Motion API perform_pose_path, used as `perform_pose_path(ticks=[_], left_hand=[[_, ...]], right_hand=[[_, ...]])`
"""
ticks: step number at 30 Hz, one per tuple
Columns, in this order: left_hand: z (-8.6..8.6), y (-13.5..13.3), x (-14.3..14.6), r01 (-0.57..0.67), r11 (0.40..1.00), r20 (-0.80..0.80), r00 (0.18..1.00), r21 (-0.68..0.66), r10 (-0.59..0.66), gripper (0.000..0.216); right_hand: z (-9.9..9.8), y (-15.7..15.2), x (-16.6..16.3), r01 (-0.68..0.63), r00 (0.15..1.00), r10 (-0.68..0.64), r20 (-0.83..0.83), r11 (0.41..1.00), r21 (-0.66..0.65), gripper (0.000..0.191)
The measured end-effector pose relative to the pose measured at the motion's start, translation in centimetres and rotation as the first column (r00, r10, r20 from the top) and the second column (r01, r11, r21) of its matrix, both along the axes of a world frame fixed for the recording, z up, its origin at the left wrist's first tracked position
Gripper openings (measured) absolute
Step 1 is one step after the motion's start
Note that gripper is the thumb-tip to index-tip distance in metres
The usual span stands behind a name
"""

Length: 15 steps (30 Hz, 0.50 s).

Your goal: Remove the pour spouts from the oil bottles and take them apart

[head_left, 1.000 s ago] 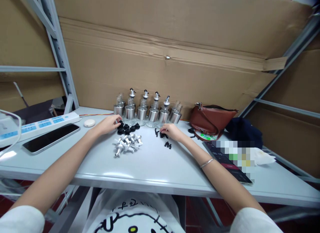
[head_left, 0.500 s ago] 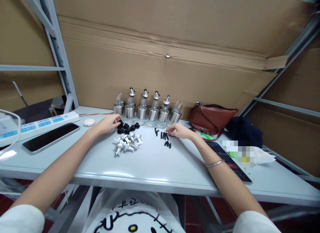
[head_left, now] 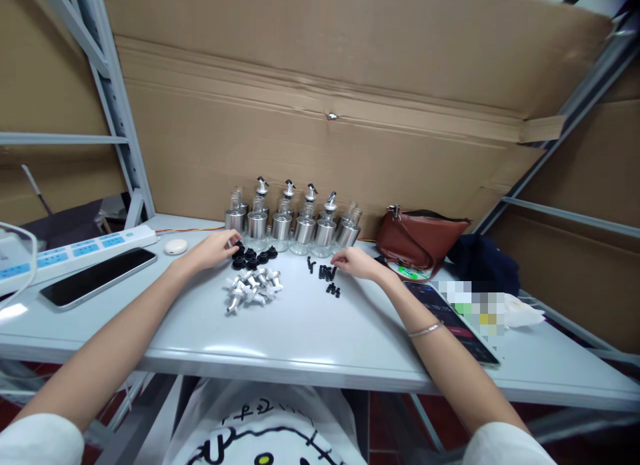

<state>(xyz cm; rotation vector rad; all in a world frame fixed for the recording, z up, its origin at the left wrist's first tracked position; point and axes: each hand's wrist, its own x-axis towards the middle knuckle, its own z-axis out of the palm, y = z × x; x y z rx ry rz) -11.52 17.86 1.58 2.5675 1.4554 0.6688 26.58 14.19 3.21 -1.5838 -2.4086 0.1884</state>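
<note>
My left hand [head_left: 214, 249] rests at the back left of a group of black stoppers [head_left: 250, 257], its bent fingers slightly apart and touching the nearest ones. In front of those lies a heap of silvery pourer spouts [head_left: 254, 289]. Open and loosely curled, my right hand [head_left: 356, 261] lies on the table beside small black levers [head_left: 327, 272]. A few short black pieces [head_left: 333, 290] sit nearer to me. Behind stand several glass bottles with steel sleeves [head_left: 305, 230]; some back ones bear pourer tops [head_left: 289, 188].
At left are a power strip [head_left: 75, 250], a phone [head_left: 100, 276] and a round white case [head_left: 176, 246]. A brown bag [head_left: 420, 237], a dark cloth [head_left: 487, 265] and a tablet [head_left: 457, 325] occupy the right. Cardboard [head_left: 310, 145] walls off the back.
The whole view shifts slightly. Both hands keep their places by the black parts, and the bottles and heaps look unmoved.
</note>
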Motion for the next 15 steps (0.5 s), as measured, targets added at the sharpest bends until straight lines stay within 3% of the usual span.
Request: perform_pose_path(ticks=[5,10,15], left_hand=[[-0.1,-0.1,-0.1,-0.010,1.000,0.000,1.000,-0.008,0.010,0.030],[0.0,-0.4,0.0,-0.015,1.000,0.011,1.000,-0.003,0.015,0.030],[-0.1,-0.3,0.0,-0.010,1.000,0.015,1.000,-0.014,0.011,0.031]], right_hand=[[-0.7,1.0,-2.3,-0.042,0.999,0.040,0.025,0.994,0.096,0.018],[-1.4,2.1,-4.4,-0.076,0.994,0.072,0.079,0.996,0.052,0.016],[-0.6,2.3,-4.4,-0.073,0.985,0.072,0.159,0.997,0.002,0.028]])
